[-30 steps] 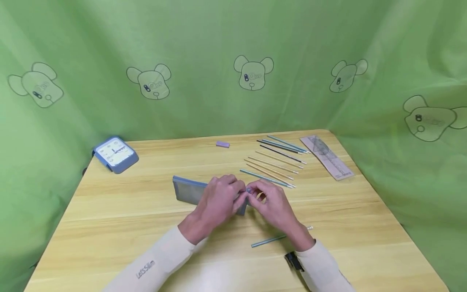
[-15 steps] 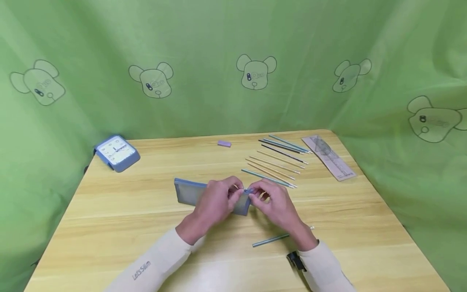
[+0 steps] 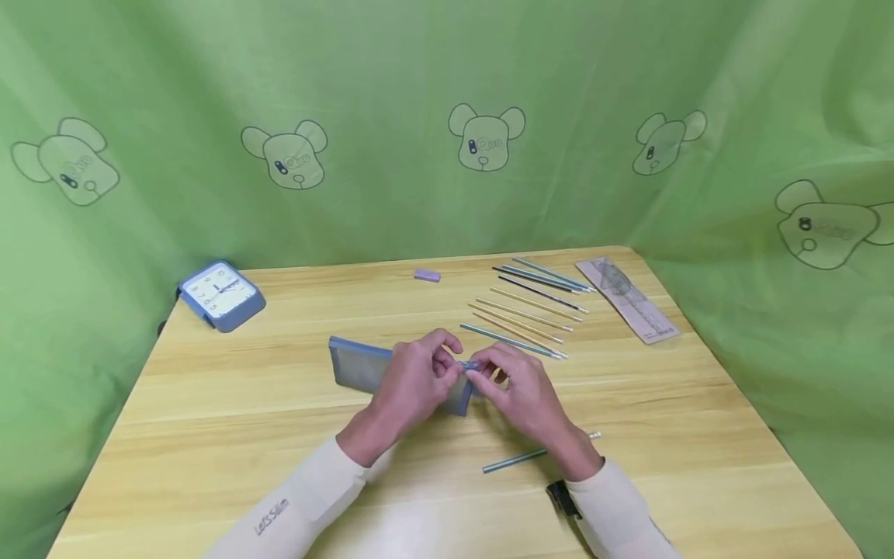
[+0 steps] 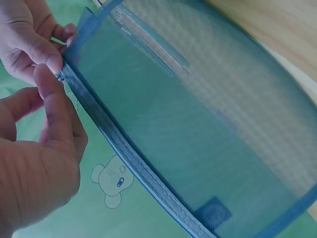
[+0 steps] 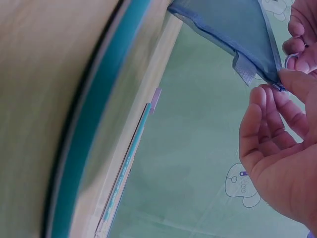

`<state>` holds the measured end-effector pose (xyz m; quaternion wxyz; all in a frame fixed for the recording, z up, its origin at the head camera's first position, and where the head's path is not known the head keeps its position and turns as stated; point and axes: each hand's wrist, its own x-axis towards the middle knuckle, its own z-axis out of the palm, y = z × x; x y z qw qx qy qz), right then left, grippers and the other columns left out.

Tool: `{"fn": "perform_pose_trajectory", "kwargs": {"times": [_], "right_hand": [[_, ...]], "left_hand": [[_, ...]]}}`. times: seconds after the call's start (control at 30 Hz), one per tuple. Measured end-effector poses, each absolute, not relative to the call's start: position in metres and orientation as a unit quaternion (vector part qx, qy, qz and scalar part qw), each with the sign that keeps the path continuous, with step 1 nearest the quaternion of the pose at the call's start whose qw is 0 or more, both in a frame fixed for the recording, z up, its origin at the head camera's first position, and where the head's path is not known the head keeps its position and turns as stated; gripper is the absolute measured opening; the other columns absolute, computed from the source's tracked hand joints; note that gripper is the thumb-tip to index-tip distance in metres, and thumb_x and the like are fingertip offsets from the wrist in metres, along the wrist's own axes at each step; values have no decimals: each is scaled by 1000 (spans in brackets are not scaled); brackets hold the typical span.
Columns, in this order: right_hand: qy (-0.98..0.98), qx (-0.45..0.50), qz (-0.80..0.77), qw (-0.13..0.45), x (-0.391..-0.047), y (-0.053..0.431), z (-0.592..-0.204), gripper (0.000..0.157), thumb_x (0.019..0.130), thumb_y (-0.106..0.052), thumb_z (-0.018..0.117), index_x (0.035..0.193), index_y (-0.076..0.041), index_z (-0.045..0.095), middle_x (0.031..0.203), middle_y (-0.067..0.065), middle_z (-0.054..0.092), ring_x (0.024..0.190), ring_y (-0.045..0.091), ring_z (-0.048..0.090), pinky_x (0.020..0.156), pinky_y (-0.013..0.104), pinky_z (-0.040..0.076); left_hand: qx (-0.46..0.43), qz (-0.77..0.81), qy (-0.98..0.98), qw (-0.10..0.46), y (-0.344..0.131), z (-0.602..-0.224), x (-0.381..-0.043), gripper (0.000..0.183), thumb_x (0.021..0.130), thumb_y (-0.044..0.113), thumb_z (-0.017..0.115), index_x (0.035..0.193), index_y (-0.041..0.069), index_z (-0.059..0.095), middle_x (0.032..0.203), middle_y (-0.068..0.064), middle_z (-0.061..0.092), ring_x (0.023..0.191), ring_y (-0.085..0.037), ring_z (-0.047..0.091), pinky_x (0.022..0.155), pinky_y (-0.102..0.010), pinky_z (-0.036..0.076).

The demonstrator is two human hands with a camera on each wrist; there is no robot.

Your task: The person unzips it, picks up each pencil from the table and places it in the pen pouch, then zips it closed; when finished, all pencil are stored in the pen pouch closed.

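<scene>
A blue mesh zip pouch (image 3: 359, 366) stands on its long edge, zipper upward, between both hands in the head view. My left hand (image 3: 412, 380) pinches the small zipper pull near the pouch's right end, with its index finger raised and bent above. In the right wrist view a thin pale ring (image 5: 289, 60) shows at the left fingertips. My right hand (image 3: 522, 388) pinches the pouch's top corner at the zipper end, thumb against fingers. The left wrist view shows the zipper (image 4: 133, 153) running along the pouch edge, and long teal shapes (image 4: 153, 42) seen through the mesh.
A teal pencil (image 3: 513, 462) lies under the right forearm. Several pencils (image 3: 531, 310) lie in a row behind the hands, with a pink ruler set (image 3: 628, 303) to their right. A purple eraser (image 3: 427, 276) and a blue clock (image 3: 223, 295) lie farther back.
The left fingertips have drawn slightly left from the right ones, and the left index finger has lifted. The right hand keeps its pinch on the pouch corner. The pencils have not moved.
</scene>
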<state>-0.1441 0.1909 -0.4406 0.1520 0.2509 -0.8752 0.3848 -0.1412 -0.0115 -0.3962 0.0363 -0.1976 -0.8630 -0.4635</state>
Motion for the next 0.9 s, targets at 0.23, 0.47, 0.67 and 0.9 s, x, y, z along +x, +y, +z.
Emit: {"fn": "perform_pose_trajectory", "kwargs": {"times": [0.23, 0.47, 0.67, 0.9], "right_hand": [[-872, 275, 358, 189, -145, 190, -439, 11, 89, -7, 85, 97, -11, 78, 88, 0, 74, 79, 12, 67, 63, 31, 61], [-874, 291, 339, 190, -144, 190, -438, 14, 87, -6, 87, 95, -12, 78, 90, 0, 75, 80, 13, 70, 64, 31, 62], [-874, 297, 334, 193, -142, 195, -437, 14, 85, -4, 86, 94, -11, 78, 91, 0, 75, 80, 15, 72, 64, 25, 60], [-877, 305, 315, 195, -143, 206, -440, 13, 86, -2, 84, 94, -11, 77, 91, 0, 75, 80, 14, 71, 66, 31, 63]], "left_hand": [[-208, -374, -896, 119, -16, -399, -141, 11, 91, -2, 74, 98, 5, 75, 85, -6, 79, 71, -12, 73, 59, -12, 54], [-228, -271, -909, 220, -24, -407, -140, 13, 85, 0, 79, 93, 10, 77, 84, -1, 79, 72, -13, 72, 62, -20, 47], [-226, -217, -913, 262, -48, -412, -137, 15, 84, 0, 81, 91, 13, 77, 82, 1, 78, 71, -14, 71, 60, -22, 42], [-215, -210, -906, 296, -94, -424, -135, 16, 80, -2, 81, 90, 10, 76, 83, -5, 79, 70, -17, 70, 61, -23, 41]]}}
